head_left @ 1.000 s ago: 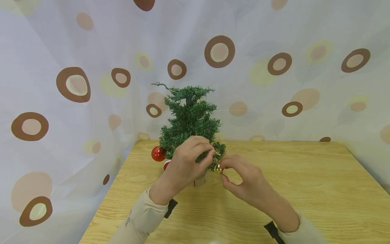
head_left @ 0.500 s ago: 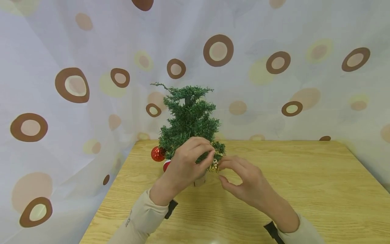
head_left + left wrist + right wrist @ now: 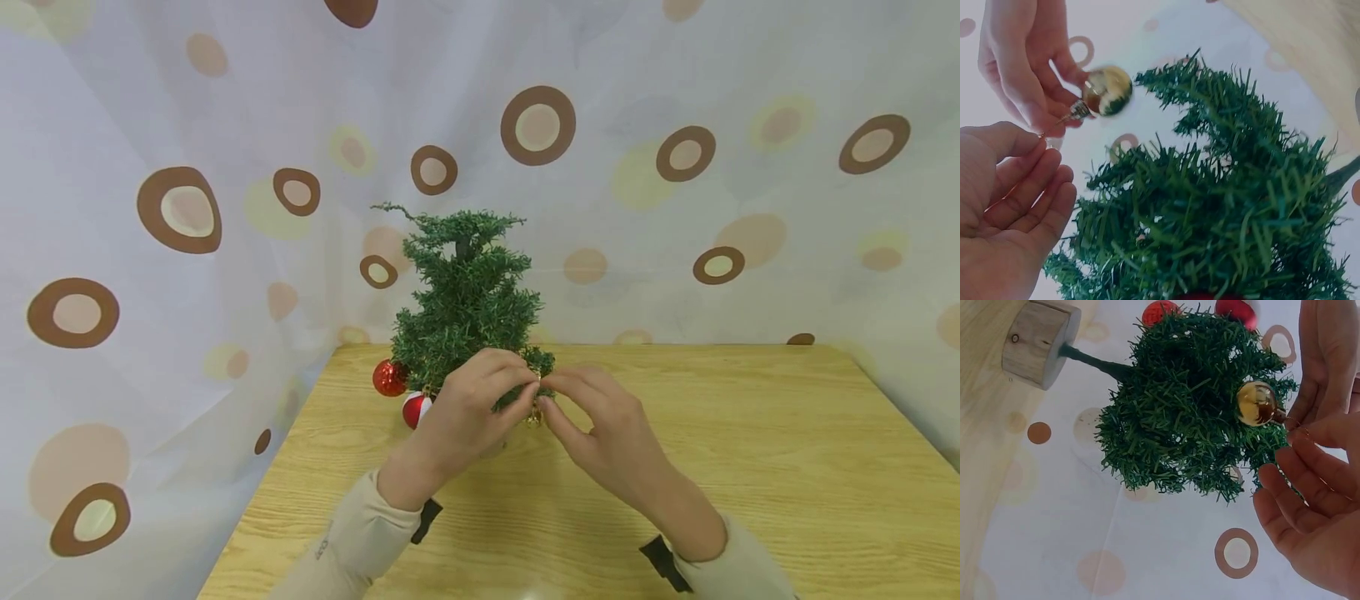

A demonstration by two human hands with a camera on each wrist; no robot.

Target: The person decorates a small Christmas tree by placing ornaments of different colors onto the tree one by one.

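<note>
A small green artificial Christmas tree (image 3: 468,304) stands on the table, both hands at its lower right side. My left hand (image 3: 476,400) pinches the thin hanging loop of a gold ball ornament (image 3: 1109,91) between thumb and forefinger. Fingertips of my right hand (image 3: 607,425) meet the left ones and pinch the same loop. In the right wrist view the shiny gold ball (image 3: 1256,404) dangles against the branches, its cap toward the fingers. Hands partly cover the lower tree in the head view.
On the tree's lower left hang a red glitter ball (image 3: 389,378) and a red-and-white ball (image 3: 416,409). The trunk ends in a round wooden base (image 3: 1032,340). A spotted curtain (image 3: 622,208) closes off the wood-grain table (image 3: 750,467) behind and at the sides.
My right fingers have left the gold ball and moved up to its loop, beside the left fingertips. The left hand has shifted slightly down and right, uncovering more of the red-and-white ball.
</note>
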